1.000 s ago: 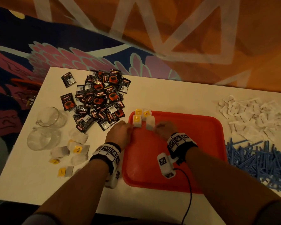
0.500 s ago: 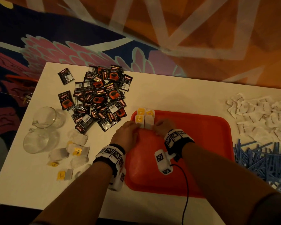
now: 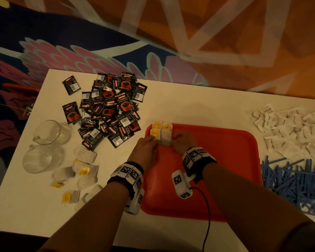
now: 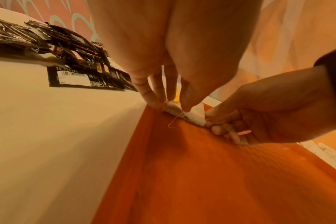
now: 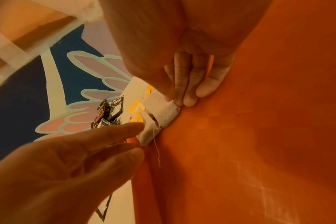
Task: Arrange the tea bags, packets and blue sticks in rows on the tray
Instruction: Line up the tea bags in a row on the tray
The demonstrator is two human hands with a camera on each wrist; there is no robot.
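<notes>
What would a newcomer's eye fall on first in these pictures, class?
First the red tray in the middle of the white table, where both hands touch tea bags in its far left corner. Then the heap of black packets at far left and the blue sticks at right.

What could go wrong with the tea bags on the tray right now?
The loose string of the tea bags lies right by the left hand; a finger might catch it and drag a bag out of line. The bags also sit tight against the tray corner, so a push from the right hand might slide one over the rim.
</notes>
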